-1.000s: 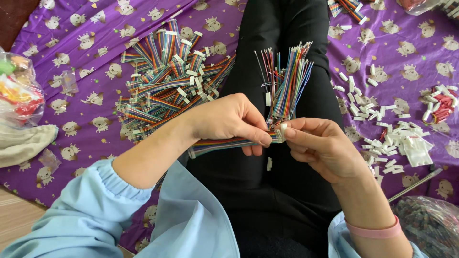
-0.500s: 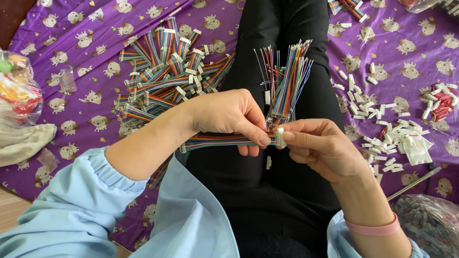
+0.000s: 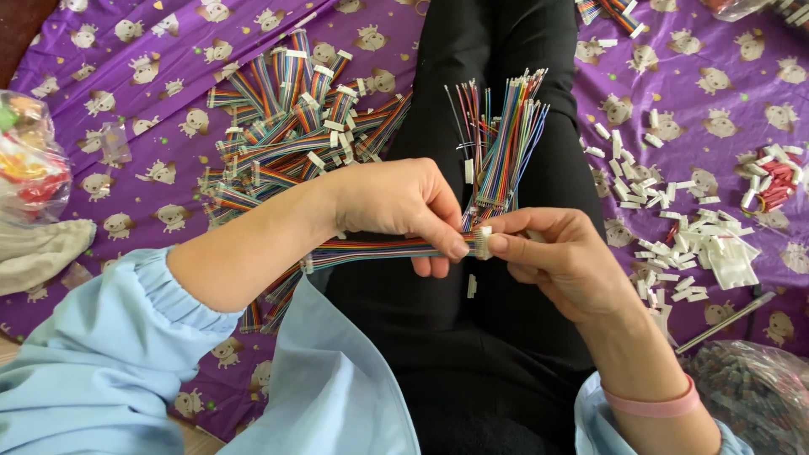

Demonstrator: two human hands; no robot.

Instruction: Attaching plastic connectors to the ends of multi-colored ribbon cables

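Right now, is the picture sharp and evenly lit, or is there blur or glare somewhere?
Head view: soft, even light, no hard shadows; both hands, left and right, and the ribbon cable look sharp; slight glare on the plastic bag at the left edge.

A clear plastic bag (image 3: 29, 160) of colourful pieces at left edge; another bag (image 3: 754, 383) lower right.

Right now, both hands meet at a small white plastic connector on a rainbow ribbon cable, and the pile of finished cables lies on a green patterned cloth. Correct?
Not quite. The head view shows the left hand and right hand at the small white plastic connector on the rainbow ribbon cable, but the patterned cloth under the pile of finished cables is purple, not green.
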